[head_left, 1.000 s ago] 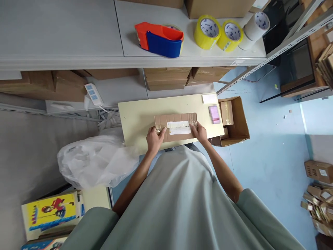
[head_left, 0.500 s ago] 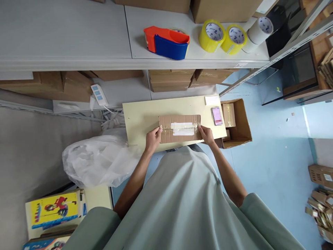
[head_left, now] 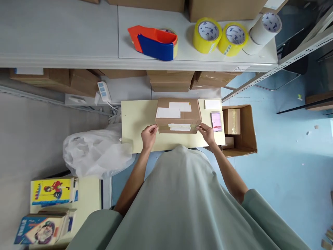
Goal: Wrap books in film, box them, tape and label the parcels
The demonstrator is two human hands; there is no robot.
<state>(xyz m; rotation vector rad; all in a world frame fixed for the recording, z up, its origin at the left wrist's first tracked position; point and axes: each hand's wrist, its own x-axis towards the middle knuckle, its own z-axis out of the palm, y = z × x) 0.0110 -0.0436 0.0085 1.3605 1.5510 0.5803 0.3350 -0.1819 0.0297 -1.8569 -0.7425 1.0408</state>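
Observation:
A brown cardboard box point(head_left: 179, 118) rests on the cream table point(head_left: 139, 139), its top and near side both showing. White labels point(head_left: 171, 110) cover part of the top, and paler strips with clear tape run across the near side. My left hand point(head_left: 149, 136) is closed, thumb and fingers pinched at the box's near left corner. At the near right corner, my right hand point(head_left: 206, 133) pinches in the same way. Whether the fingertips hold cardboard or a bit of tape is too small to tell.
Right of the box lie a pink slip point(head_left: 216, 121) and a white card point(head_left: 212, 104). An open carton point(head_left: 248, 130) holds smaller boxes. A tape dispenser point(head_left: 156, 43) and yellow tape rolls point(head_left: 207, 34) sit on the shelf above. Left is a white plastic bag point(head_left: 96, 152).
The box has tipped away from me: its taped, labelled side turned from facing up to facing me, and another labelled face shows on top. Both hands stay at its near corners.

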